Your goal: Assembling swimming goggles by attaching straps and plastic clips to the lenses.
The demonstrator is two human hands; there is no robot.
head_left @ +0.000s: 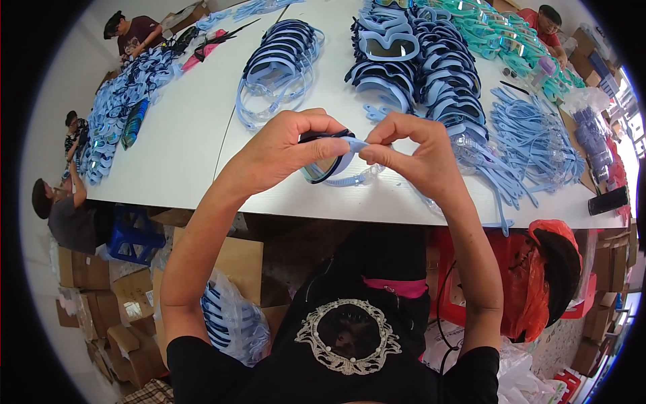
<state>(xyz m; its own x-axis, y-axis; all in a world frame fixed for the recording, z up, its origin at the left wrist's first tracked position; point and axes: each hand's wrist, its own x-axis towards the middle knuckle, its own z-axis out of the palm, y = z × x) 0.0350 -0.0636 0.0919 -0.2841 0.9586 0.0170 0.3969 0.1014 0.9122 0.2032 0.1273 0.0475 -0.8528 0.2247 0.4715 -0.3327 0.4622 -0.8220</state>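
Observation:
Above the near edge of the white table, my left hand (296, 143) grips a pair of swim goggles (324, 168) with dark rims and a mirrored lens. Its fingers hide part of the frame. Thumb and forefinger of my right hand (412, 153) pinch a light blue rubber strap end (356, 144) at the side of the goggles. Below my fingers hangs a ribbed strap with a clear buckle (356, 179). Close by on the right lies a heap of loose light blue straps (531, 138).
Blue goggles stand in a short row (272, 71) and longer rows (390, 50) farther back. Green goggles (494, 30) fill the back right. Co-workers (138, 37) sit around a blue pile (118, 108) at left. A black cylinder (607, 201) stands near the right corner.

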